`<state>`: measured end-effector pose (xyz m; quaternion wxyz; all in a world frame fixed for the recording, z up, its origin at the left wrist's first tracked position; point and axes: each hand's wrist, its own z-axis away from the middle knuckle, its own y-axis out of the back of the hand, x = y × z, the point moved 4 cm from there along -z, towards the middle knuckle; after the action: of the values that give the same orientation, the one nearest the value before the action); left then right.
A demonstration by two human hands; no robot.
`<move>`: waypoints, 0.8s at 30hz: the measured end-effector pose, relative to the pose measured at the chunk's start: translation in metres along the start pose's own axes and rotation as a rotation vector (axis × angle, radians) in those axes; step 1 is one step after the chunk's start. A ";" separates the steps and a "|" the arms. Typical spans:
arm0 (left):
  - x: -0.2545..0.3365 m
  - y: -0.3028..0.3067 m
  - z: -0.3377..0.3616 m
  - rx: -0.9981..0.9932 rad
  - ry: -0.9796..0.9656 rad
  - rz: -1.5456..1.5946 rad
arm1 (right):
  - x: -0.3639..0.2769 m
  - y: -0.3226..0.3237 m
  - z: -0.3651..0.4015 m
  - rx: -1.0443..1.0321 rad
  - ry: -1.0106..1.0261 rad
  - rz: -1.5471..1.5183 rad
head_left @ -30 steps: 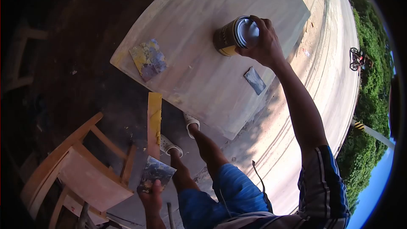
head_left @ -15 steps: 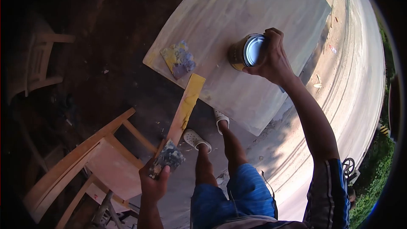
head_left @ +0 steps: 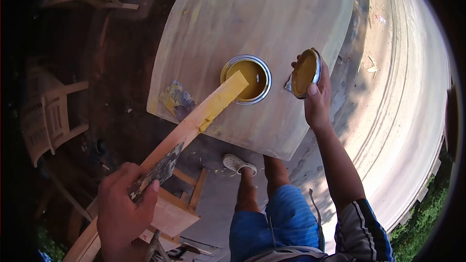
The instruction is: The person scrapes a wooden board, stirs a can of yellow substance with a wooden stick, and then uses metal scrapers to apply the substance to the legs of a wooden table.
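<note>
My left hand [head_left: 124,208] is closed around a flat wooden stick [head_left: 167,138] whose far end is coated in yellow paste. The same hand also grips a paint-stained scraper [head_left: 158,171] against the stick. An open can [head_left: 268,78] of mustard-coloured paste stands on the board-topped table [head_left: 276,19], and the stick's tip overlaps its mouth in this view. To the right of the can, my right hand [head_left: 319,104] holds the round can lid [head_left: 306,72] by its edge. The lid is tilted, its mustard-coated underside showing.
A paint-smeared square piece [head_left: 177,99] lies at the table's near left corner. Wooden chairs [head_left: 58,111] stand at the left, and another wooden chair [head_left: 177,213] is below the stick. A sunlit road [head_left: 403,92] runs along the right.
The lid has come off the can and is now in my right hand, farther right. My left hand has brought the stick and scraper up so that the stick reaches over the can.
</note>
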<state>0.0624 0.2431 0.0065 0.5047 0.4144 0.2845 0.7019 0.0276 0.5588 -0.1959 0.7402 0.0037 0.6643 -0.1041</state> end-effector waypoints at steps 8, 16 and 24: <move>0.103 0.018 -0.078 -0.319 0.064 -0.528 | 0.026 0.018 0.047 0.010 -0.140 -0.104; 0.101 -0.013 -0.118 -0.411 0.125 -0.319 | 0.033 0.038 0.059 -0.004 -0.179 -0.064; -0.077 -0.085 -0.025 -0.366 0.377 0.725 | 0.030 0.038 0.055 -0.024 -0.178 0.000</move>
<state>0.0924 0.1990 -0.0975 0.2305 0.2558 0.0790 0.9355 0.0910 0.5838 -0.2243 0.7964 -0.0144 0.5969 -0.0962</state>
